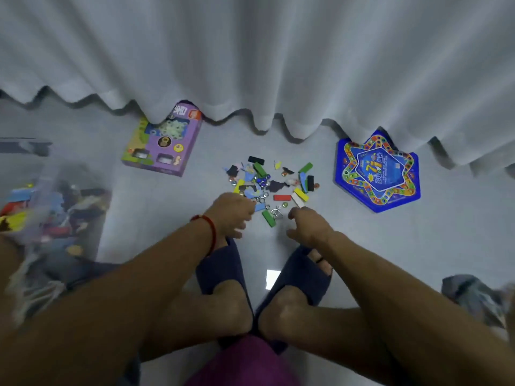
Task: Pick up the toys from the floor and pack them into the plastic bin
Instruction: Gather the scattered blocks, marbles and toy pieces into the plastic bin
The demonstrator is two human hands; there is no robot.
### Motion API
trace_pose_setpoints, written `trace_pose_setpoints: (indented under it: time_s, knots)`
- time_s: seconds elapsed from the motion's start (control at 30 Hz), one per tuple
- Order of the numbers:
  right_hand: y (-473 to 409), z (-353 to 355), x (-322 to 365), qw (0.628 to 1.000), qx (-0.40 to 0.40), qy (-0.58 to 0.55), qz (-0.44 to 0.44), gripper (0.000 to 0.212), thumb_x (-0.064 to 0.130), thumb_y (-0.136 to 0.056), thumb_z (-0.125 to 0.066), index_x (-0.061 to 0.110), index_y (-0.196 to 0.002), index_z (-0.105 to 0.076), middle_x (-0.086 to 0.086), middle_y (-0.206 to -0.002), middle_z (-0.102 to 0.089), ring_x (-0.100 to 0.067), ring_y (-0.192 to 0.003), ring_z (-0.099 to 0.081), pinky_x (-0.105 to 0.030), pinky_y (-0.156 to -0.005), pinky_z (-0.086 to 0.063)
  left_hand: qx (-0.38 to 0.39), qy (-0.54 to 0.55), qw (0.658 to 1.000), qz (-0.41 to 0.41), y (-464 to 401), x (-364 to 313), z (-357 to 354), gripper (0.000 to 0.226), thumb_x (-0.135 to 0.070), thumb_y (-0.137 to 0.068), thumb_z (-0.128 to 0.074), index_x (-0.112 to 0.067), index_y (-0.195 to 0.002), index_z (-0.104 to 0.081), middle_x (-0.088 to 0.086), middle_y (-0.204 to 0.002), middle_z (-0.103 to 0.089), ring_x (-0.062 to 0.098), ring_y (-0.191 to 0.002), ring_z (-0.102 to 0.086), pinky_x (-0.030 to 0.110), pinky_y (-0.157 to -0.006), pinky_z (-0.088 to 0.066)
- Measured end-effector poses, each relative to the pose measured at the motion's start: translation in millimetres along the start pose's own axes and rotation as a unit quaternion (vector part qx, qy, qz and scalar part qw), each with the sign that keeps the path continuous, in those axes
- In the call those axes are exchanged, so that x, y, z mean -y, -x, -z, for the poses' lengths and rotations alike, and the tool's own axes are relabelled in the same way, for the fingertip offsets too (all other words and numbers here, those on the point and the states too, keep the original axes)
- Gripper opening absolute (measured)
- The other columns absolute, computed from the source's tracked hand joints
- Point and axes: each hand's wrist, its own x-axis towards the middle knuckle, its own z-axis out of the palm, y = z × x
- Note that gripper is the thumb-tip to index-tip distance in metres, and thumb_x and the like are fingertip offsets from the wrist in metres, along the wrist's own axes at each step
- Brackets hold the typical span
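my plastic bin (53, 207) on the left has lots of toys already, but a little toy pile (271, 185) waits by my left hand (232, 211) and right hand (308, 227), both loosely curled, holding nothing, plus a purple box (164, 146) and blue star game (377, 172).

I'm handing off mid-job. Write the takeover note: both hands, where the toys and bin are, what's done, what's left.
Left hand: fingers curled at the near-left edge of the toy pile; whether it grips a piece cannot be told.
Right hand: fingers loosely curled, holding nothing, just short of the pile.
Plastic bin: on the floor to the left, blurred, already holding many coloured toys.
Left to do: the pile of blocks, marbles and metal rings ahead of the feet; the purple box and the blue star-shaped game board, both by the curtain.
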Motion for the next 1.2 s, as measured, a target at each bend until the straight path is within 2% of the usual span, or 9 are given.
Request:
trace_pose_setpoints:
  time_s: [0.13, 0.23, 0.37, 0.5, 0.6, 0.8, 0.93, 1.03, 1.2]
  knots:
    - [-33.1, -38.9, 20.0, 0.991, -0.099, -0.084, -0.016, 0.065, 0.037, -0.083, -0.072, 0.016, -0.137, -0.042, -0.012, -0.137, -0.042, -0.032, -0.117, -0.052, -0.044, -0.092, -0.052, -0.076, -0.039, 0.995, 0.048, -40.7, 77.5, -21.1, 0.005, -0.011, -0.083, -0.059, -0.015, -0.084, -0.060, 0.004, -0.084, -0.061, 0.023, -0.078, -0.059, 0.037, -0.074, -0.054]
    - [-48.8, -59.6, 22.7, 0.983, -0.147, -0.104, -0.025, 0.077, 0.043, -0.077, -0.079, 0.019, -0.137, -0.037, -0.010, -0.139, -0.035, -0.030, -0.120, -0.047, -0.047, -0.087, -0.054, -0.087, -0.066, 0.992, 0.068, -62.8, 96.0, -24.1, 0.015, -0.020, -0.084, -0.063, -0.024, -0.098, -0.060, -0.003, -0.093, -0.062, 0.019, -0.086, -0.062, 0.036, -0.082, -0.055]
    - [-64.8, -79.0, 17.4, 0.978, -0.180, -0.109, 0.005, 0.071, 0.044, -0.079, -0.077, 0.016, -0.134, -0.041, -0.010, -0.139, -0.033, -0.027, -0.122, -0.043, -0.042, -0.090, -0.054, -0.102, -0.029, 0.991, 0.087, -82.0, 97.7, -28.6, 0.013, -0.025, -0.079, -0.062, -0.028, -0.092, -0.062, 0.001, -0.094, -0.064, 0.023, -0.088, -0.064, 0.042, -0.085, -0.057]
    - [-78.0, -88.4, 14.2, 0.972, -0.195, -0.112, 0.065, 0.054, 0.034, -0.087, -0.071, 0.015, -0.131, -0.047, -0.010, -0.134, -0.037, -0.026, -0.113, -0.049, -0.040, -0.095, -0.052, -0.105, -0.023, 0.988, 0.114, -103.5, 120.8, -31.9, 0.026, -0.047, -0.056, -0.058, -0.046, -0.082, -0.064, 0.002, -0.097, -0.065, 0.027, -0.088, -0.066, 0.048, -0.079, -0.059]
    - [-82.4, -90.1, 11.3, 0.970, -0.202, -0.102, 0.085, 0.045, 0.030, -0.091, -0.066, 0.015, -0.129, -0.048, -0.011, -0.127, -0.041, -0.026, -0.104, -0.051, -0.039, -0.091, -0.052, -0.093, -0.019, 0.987, 0.130, -121.7, 149.3, -35.3, 0.027, -0.051, -0.055, -0.055, -0.055, -0.081, -0.061, 0.006, -0.103, -0.062, 0.029, -0.092, -0.065, 0.052, -0.079, -0.058]
    - [-76.7, -94.7, 20.2, 0.980, -0.172, 0.055, 0.082, 0.043, 0.008, -0.097, -0.050, 0.002, -0.137, -0.038, -0.019, -0.127, -0.041, -0.027, -0.099, -0.044, -0.033, -0.078, -0.050, -0.105, -0.013, 0.986, 0.127, -113.7, 145.3, -37.6, 0.030, -0.047, -0.051, -0.054, -0.054, -0.080, -0.061, 0.003, -0.102, -0.062, 0.027, -0.090, -0.065, 0.051, -0.078, -0.058]
    - [-66.2, -95.9, 22.2, 0.981, -0.168, 0.092, 0.041, 0.042, -0.001, -0.094, -0.047, -0.001, -0.135, -0.037, -0.019, -0.124, -0.040, -0.028, -0.097, -0.045, -0.031, -0.066, -0.052, -0.104, -0.025, 0.989, 0.106, -95.1, 133.9, -39.2, 0.033, -0.049, -0.051, -0.053, -0.055, -0.083, -0.059, 0.001, -0.105, -0.060, 0.026, -0.091, -0.064, 0.050, -0.082, -0.057]
    - [-64.6, -87.6, 16.2, 0.981, -0.170, 0.087, 0.023, 0.039, -0.001, -0.095, -0.049, -0.001, -0.132, -0.039, -0.019, -0.122, -0.041, -0.028, -0.096, -0.049, -0.034, -0.071, -0.056, -0.094, -0.028, 0.992, 0.081, -75.1, 122.7, -36.8, 0.030, -0.050, -0.054, -0.053, -0.055, -0.083, -0.058, 0.002, -0.105, -0.060, 0.024, -0.093, -0.063, 0.048, -0.084, -0.057]
    - [-56.8, -76.7, -0.8, 0.986, -0.163, 0.006, -0.030, 0.040, -0.003, -0.095, -0.044, -0.007, -0.134, -0.038, -0.025, -0.130, -0.042, -0.030, -0.102, -0.056, -0.033, -0.088, -0.049, -0.110, -0.018, 0.992, 0.058, -59.1, 119.8, -30.7, 0.024, -0.034, -0.065, -0.056, -0.033, -0.088, -0.062, 0.002, -0.096, -0.065, 0.020, -0.087, -0.065, 0.047, -0.082, -0.058]
